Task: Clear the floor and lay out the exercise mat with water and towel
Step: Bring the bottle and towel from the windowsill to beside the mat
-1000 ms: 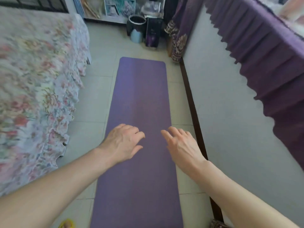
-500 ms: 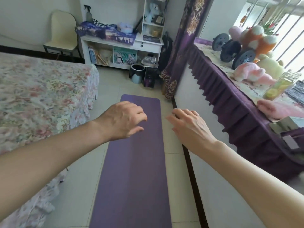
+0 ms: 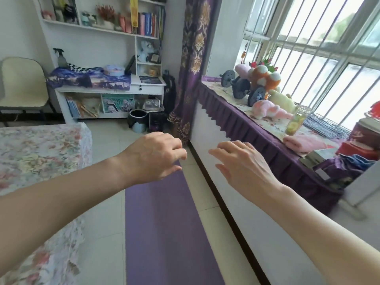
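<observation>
Head cam showed the mat [image 3: 164,223] down under my empty, half-curled left hand [image 3: 154,159] and right hand [image 3: 242,165], so next I'd reach right for the water jar [image 3: 297,120] and pink towel [image 3: 302,141].

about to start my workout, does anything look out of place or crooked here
Nothing looks spilled or damaged. The mat lies flat and straight along the wall. The water bottle and pink towel are on the window ledge, not by the mat. Both hands are empty.

Purple mat [image 3: 162,223] flat on floor [image 3: 102,227]
</observation>
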